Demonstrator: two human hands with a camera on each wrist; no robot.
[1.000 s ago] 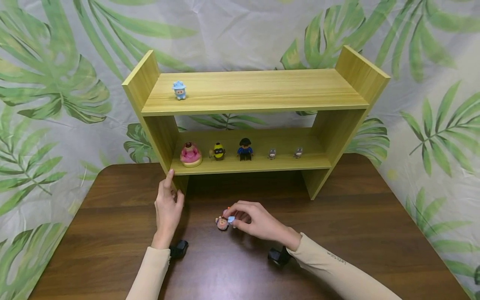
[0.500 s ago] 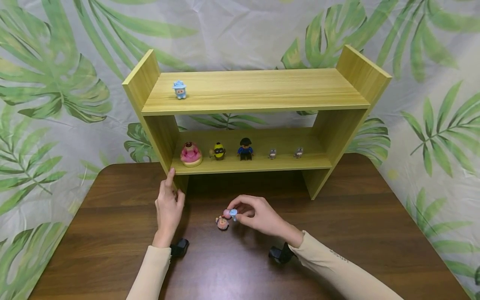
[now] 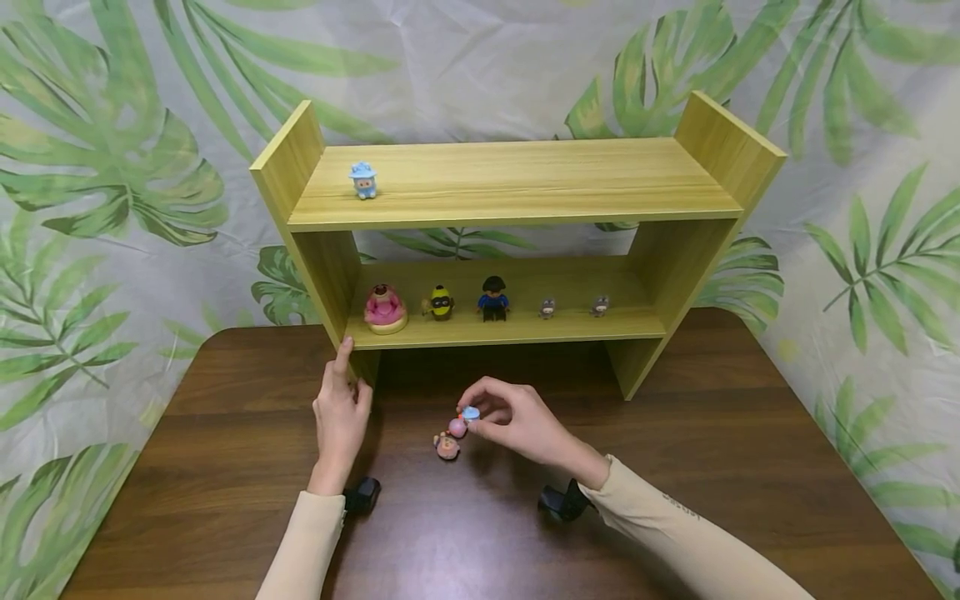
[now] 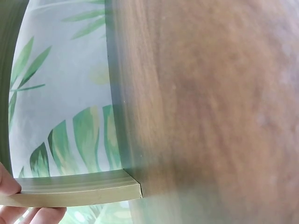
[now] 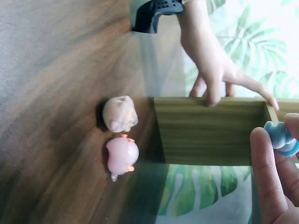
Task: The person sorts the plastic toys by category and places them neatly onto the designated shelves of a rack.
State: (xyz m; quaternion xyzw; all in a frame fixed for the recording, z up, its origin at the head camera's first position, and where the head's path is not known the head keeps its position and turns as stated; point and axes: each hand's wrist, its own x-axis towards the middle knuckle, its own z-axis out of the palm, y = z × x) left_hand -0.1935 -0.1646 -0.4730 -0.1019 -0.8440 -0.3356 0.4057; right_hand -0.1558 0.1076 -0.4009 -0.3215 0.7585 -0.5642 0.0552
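Note:
My right hand (image 3: 521, 423) pinches a small light-blue figurine (image 3: 471, 414) between thumb and fingertips, just above the table. In the right wrist view the blue figurine (image 5: 279, 136) sits between the fingertips. Close below lie a pink round figurine (image 3: 457, 427) with orange feet and a peach-coloured figurine (image 3: 446, 448), both on the table. My left hand (image 3: 340, 421) holds the lower left side panel of the wooden shelf (image 3: 517, 218), index finger stretched up along its edge. The left wrist view has thumb and fingers on opposite sides of the side panel (image 4: 79, 193).
On the middle board stand a pink bear figurine (image 3: 385, 310), a yellow figurine (image 3: 441, 303), a dark-haired figure in blue (image 3: 493, 298) and two small grey figurines (image 3: 547, 307). A blue-hatted figurine (image 3: 363, 181) sits top left. Under everything is the brown table (image 3: 225, 467).
My right hand has lifted the blue figurine slightly up and away from the two figurines on the table. The left hand stays at the shelf's side panel.

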